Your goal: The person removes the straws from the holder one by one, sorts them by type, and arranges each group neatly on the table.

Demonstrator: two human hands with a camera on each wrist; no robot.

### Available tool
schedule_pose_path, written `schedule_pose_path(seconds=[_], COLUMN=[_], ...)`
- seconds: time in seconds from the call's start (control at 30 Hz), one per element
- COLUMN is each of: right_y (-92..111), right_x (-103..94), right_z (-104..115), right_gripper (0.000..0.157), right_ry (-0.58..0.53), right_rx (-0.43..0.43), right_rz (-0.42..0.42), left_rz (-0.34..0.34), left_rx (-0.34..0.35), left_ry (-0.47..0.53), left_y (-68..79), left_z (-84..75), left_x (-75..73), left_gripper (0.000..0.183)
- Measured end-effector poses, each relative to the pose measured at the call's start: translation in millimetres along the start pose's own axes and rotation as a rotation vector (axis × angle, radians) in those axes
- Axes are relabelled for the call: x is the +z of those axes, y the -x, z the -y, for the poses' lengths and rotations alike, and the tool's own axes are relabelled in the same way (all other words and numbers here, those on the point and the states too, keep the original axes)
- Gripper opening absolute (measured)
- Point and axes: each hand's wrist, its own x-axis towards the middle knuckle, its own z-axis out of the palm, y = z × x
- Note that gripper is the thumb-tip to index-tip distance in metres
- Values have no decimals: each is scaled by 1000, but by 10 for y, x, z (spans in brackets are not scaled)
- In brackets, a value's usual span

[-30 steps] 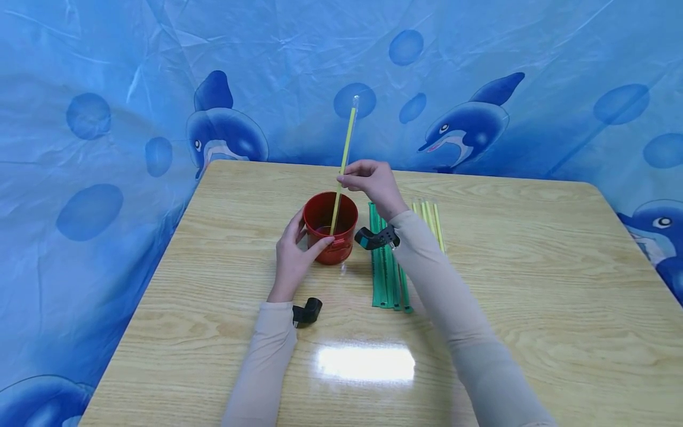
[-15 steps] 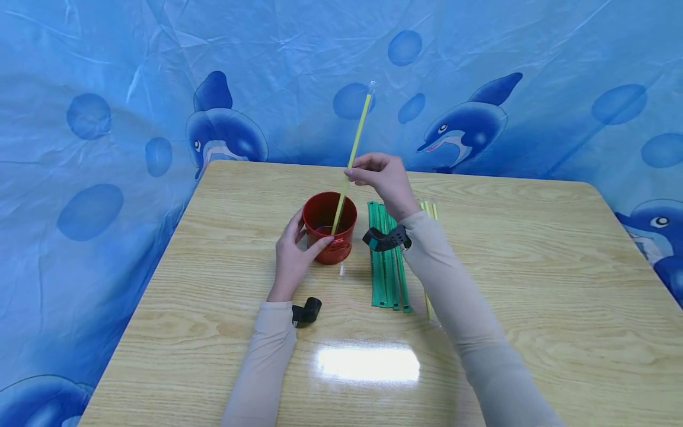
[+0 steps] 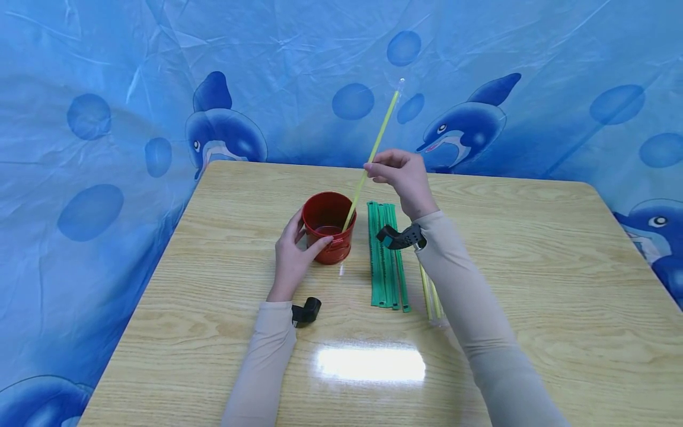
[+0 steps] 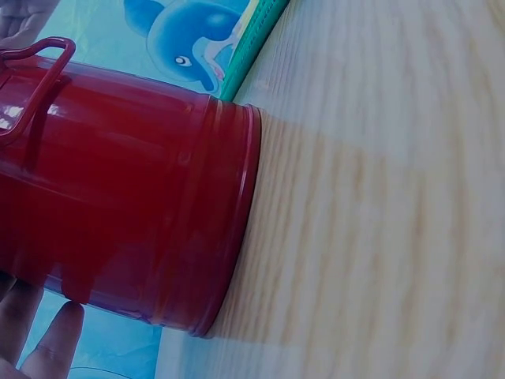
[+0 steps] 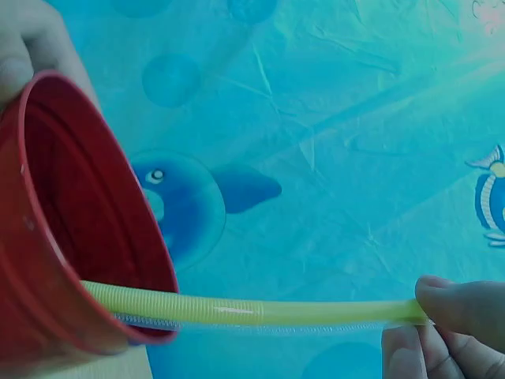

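In the head view, a red metal bucket (image 3: 335, 254) with a small wire handle on its side stands upright on the table. My left hand (image 3: 292, 255) grips it from the left, thumb at the front rim and fingers round the far side. My right hand (image 3: 402, 178) pinches a long yellow straw (image 3: 380, 135) in a clear wrapper between thumb and fingertips. The straw leans to the right, its lower end inside the bucket. Seen from the right wrist, its ribbed bendy part (image 5: 181, 306) crosses the rim. The left wrist view shows the bucket's wall (image 4: 142, 189) and base on the wood.
Several flat green strips (image 3: 385, 261) lie side by side right of the bucket. Beyond them, more wrapped yellow straws (image 3: 431, 299) lie partly hidden under my right forearm. A blue sheet with dolphins (image 3: 320, 53) hangs behind the wooden table (image 3: 533, 267).
My right hand has moved right and slightly up with the straw, which now tilts further right and has shifted towards the bucket's right wall. The left hand and bucket have stayed put.
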Motion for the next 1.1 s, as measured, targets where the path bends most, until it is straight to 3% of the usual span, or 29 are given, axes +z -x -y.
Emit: schedule_pose_path(seconds=[0.17, 0.27, 0.5, 0.8, 1.1], right_y=[7, 19, 53, 101, 209], right_x=[-98, -172, -345, -572, -866], right_z=[-11, -9, 25, 95, 144], right_gripper=[6, 10, 2, 8, 5], right_ry=[-25, -69, -157, -315, -408], right_rx=[12, 11, 9, 4, 18], right_rz=[-41, -61, -133, -225, -295], left_rz=[-4, -9, -16, -11, -18], left_rx=[2, 3, 16, 3, 9], left_ry=[20, 25, 15, 18, -1], left_y=[-66, -76, -72, -64, -56], left_z=[259, 314, 339, 278, 340], left_x=[21, 28, 26, 26, 20], left_gripper=[72, 72, 71, 71, 74])
